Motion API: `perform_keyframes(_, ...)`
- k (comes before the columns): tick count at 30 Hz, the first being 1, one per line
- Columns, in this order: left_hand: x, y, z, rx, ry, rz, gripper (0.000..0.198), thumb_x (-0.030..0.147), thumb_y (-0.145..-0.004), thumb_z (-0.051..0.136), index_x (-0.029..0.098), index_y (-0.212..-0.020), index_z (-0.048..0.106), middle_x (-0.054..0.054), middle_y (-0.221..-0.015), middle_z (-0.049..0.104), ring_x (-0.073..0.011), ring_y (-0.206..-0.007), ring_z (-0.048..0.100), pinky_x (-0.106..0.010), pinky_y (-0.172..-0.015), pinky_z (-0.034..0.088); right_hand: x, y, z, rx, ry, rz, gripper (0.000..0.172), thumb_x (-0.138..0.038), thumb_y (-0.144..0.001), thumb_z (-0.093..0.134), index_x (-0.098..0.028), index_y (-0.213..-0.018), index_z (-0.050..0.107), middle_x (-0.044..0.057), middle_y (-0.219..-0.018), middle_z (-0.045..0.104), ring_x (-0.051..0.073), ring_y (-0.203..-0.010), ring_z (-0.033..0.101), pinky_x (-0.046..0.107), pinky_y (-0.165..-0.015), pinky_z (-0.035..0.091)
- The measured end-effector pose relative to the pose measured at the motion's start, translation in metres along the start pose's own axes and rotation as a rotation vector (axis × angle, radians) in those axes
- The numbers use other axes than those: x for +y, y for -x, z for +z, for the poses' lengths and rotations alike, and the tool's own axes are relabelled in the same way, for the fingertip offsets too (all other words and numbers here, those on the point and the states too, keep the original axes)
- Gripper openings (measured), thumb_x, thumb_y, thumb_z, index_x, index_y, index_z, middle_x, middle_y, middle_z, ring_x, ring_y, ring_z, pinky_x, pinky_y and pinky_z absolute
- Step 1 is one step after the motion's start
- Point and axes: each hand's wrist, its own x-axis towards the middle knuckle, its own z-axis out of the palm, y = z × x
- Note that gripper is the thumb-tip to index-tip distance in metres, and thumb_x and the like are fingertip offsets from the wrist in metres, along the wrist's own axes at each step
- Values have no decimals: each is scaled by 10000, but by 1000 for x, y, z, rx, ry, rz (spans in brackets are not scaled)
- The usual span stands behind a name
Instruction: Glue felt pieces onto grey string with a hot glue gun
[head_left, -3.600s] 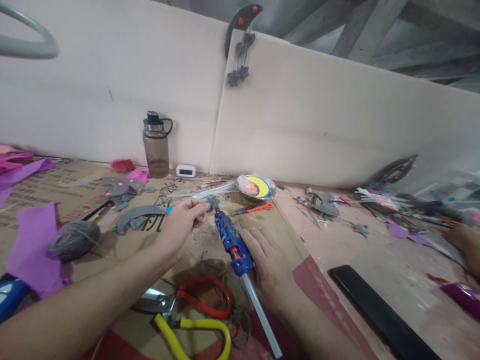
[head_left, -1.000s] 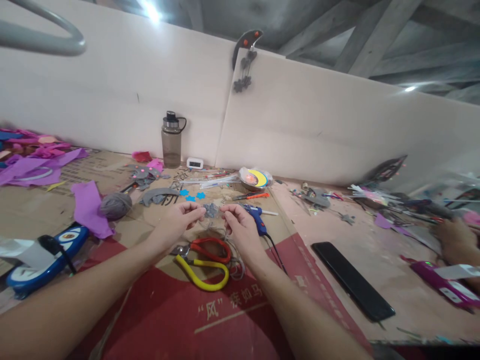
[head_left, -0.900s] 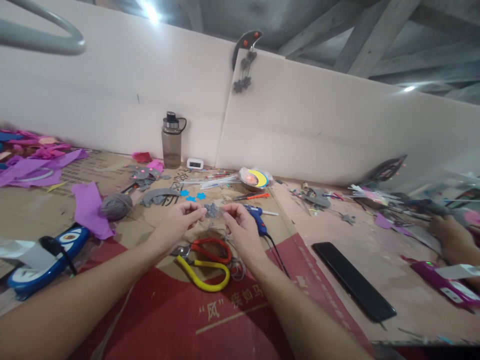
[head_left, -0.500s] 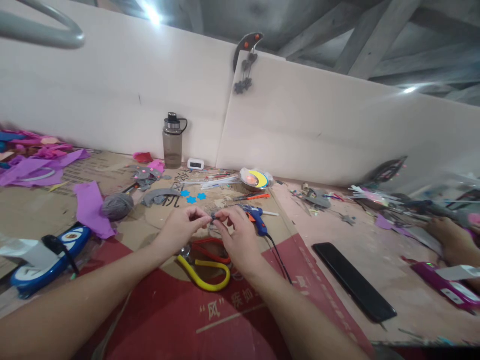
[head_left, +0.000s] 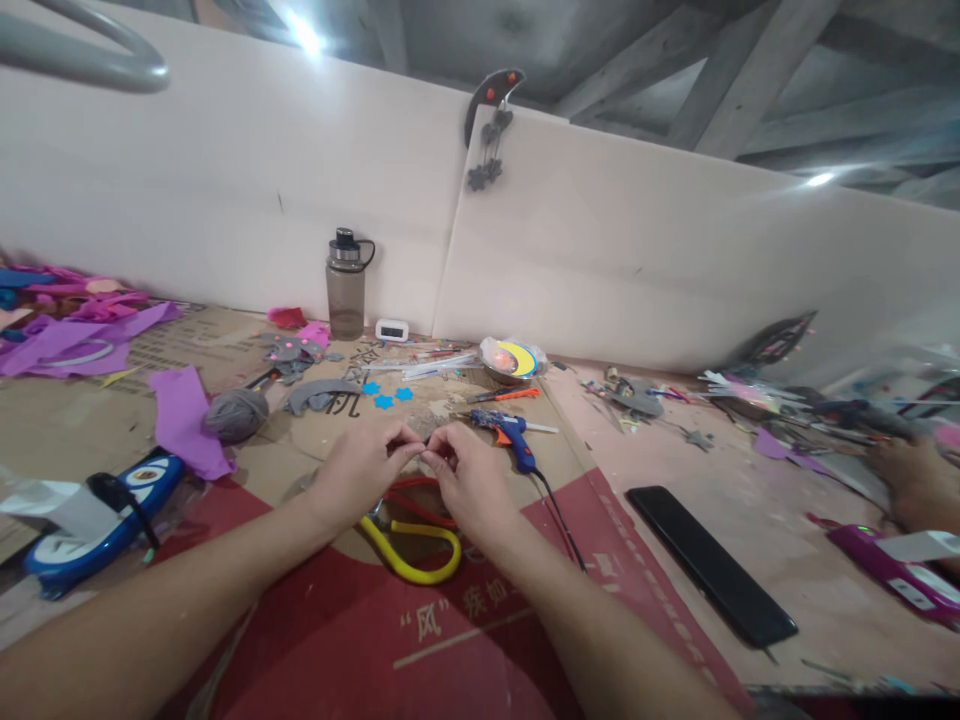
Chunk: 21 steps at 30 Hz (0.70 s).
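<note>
My left hand [head_left: 367, 465] and my right hand [head_left: 469, 475] meet fingertip to fingertip above the cardboard. Both are pinched closed; whatever lies between the fingertips is too small and hidden to make out. Just below them rest scissors with red and yellow handles [head_left: 424, 576], partly covered by my hands. A blue glue gun [head_left: 517, 440] lies right beside my right hand, its cord running down the cardboard. Several blue flower shapes [head_left: 383, 402] lie behind my hands, near a curved grey felt piece [head_left: 322, 393].
Beyond are a bottle [head_left: 346, 295], a small white clock [head_left: 391, 330] and a bowl [head_left: 513, 362]. Grey yarn [head_left: 237, 413] and purple felt [head_left: 184, 420] lie left. A black phone [head_left: 711, 565] is on the right, with another person's hand [head_left: 911, 475] at the right edge.
My hands have drawn closer together and their fingertips now touch. The small dark thing that showed between them is now mostly hidden.
</note>
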Motion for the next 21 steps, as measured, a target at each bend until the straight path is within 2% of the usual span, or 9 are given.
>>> perform_keyframes(4,-2,-6,-1,-35,232,-177,211,365,-749,580,174,-666,616,9,-614,599,-128,-584,510,-241,-577,371,-1,-1,-3,8,-99,46,110,-222,-817,513,-198,-719,470,-19,-720,511,129,-696,457,242,-639,339)
perform_keyframes(7,-4,-11,-5,16,367,-290,240,387,-722,606,162,-640,595,18,-587,570,-103,-525,458,-232,-534,344,0,-1,-6,72,-185,90,112,-243,-825,490,-198,-727,460,-27,-710,479,121,-671,435,237,-628,336)
perform_keyframes(10,-6,-12,-7,37,542,-350,257,403,-702,632,157,-643,589,24,-582,558,-80,-489,412,-222,-497,306,4,-3,-8,114,-293,134,122,-289,-845,462,-202,-759,462,-32,-694,455,115,-640,420,230,-599,337)
perform_keyframes(13,-9,-13,-7,24,710,-369,268,396,-698,648,147,-625,581,22,-583,550,-63,-478,385,-211,-474,271,10,-4,-6,92,-342,159,147,-310,-868,416,-206,-791,486,-26,-696,473,117,-638,436,231,-595,347)
perform_keyframes(17,-14,-14,-7,2,867,-426,277,380,-679,682,129,-615,581,9,-589,552,-48,-472,380,-191,-455,256,15,-5,-2,100,-304,152,128,-202,-840,385,-205,-817,511,-7,-747,509,130,-698,480,243,-630,375)
perform_keyframes(21,-14,-16,-8,-4,958,-528,270,354,-651,715,123,-628,576,7,-592,557,-40,-461,384,-175,-441,263,14,-5,-1,129,-189,72,199,-86,-758,369,-196,-781,534,14,-795,524,145,-772,505,261,-682,398)
